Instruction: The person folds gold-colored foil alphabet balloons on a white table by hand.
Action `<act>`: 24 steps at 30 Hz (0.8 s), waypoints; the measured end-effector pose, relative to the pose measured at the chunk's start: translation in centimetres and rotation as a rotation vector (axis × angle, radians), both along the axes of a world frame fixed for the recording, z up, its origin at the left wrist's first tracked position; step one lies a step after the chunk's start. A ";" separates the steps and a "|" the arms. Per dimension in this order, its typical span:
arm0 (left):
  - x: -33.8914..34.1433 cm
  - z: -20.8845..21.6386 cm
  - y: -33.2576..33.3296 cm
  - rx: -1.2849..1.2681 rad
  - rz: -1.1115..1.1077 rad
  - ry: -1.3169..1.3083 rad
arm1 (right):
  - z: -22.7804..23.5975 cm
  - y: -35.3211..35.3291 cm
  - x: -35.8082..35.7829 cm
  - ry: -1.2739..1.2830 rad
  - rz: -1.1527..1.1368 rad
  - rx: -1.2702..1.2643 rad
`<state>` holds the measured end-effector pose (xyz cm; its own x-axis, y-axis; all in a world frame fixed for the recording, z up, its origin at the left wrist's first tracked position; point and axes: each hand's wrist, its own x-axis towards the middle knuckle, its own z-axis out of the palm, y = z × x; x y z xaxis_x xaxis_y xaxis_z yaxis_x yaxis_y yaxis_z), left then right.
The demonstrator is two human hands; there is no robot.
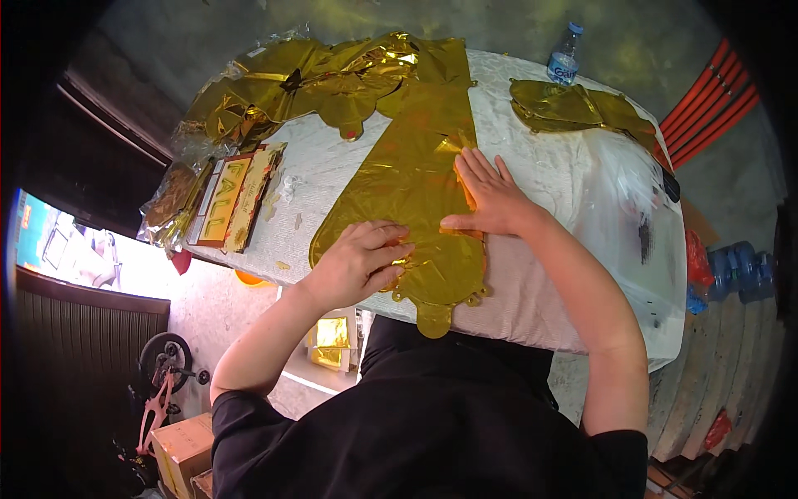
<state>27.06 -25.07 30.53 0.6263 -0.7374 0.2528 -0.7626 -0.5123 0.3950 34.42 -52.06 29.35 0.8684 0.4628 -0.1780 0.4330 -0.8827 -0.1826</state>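
**Gold foil balloon flat under both our hands**

Gold foil is what we have here: a long deflated balloon (407, 166) lies flat on the table (532, 291), its length running away from us, its near end with the small tab hanging just over the table's near edge. Our left hand (362, 262) rests on the near part, fingers curled down onto the foil, pressing rather than gripping as far as we can tell. Our right hand (490, 200) lies open and flat, fingers spread, on the balloon's right edge at mid-length; it grasps nothing.

We judge the foil very light, thin and limp, slippery on its face and quick to crease or tear at a seam. Flat palms suit it best; for lifting, the seamed edge or the tab looks the safest hold.

At the far left of the table lies a crumpled heap of more gold foil (283, 83), and at the far right another folded piece (573, 108). Flat card packets (229, 200) sit at the left edge. A water bottle (564, 56) stands at the far side, and a clear plastic bag (640, 224) drapes over the right end.
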 end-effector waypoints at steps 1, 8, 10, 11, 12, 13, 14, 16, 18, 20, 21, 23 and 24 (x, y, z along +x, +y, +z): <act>0.1 -0.1 0.0 -0.003 -0.011 0.005 | 0.0 0.1 -0.1 -0.001 0.002 -0.004; 0.0 -0.1 0.3 0.003 -0.009 0.020 | -2.1 4.8 -2.2 -0.282 0.014 0.281; 0.1 0.0 0.1 -0.010 -0.010 0.024 | -3.6 5.0 -2.9 -0.340 0.055 0.297; 0.1 0.0 0.0 -0.021 -0.009 0.029 | -3.6 5.1 -2.9 -0.336 0.056 0.297; 0.0 0.2 0.1 -0.021 -0.006 0.032 | -3.5 5.1 -2.9 -0.332 0.046 0.286; -0.1 0.5 0.2 -0.036 0.005 0.047 | -3.5 5.2 -2.9 -0.328 0.037 0.276; 0.0 0.7 0.1 -0.054 0.011 0.059 | -3.4 5.2 -2.9 -0.329 0.035 0.273; -0.1 0.7 0.9 -0.057 0.181 -0.006 | -3.3 5.3 -2.9 -0.333 0.042 0.278; -0.2 0.9 2.1 -0.027 0.513 -0.162 | -3.0 5.4 -3.1 -0.333 0.038 0.271; -0.1 0.5 3.2 0.065 0.656 -0.118 | -3.0 5.3 -3.2 -0.328 0.035 0.271; 0.0 0.3 3.4 0.158 0.799 -0.074 | -3.2 5.1 -3.2 -0.341 0.036 0.274; 0.1 0.7 3.3 0.206 0.796 -0.079 | -3.4 5.0 -3.1 -0.352 0.042 0.277; 0.1 1.1 3.0 0.189 0.801 0.045 | -3.4 5.0 -3.1 -0.361 0.041 0.276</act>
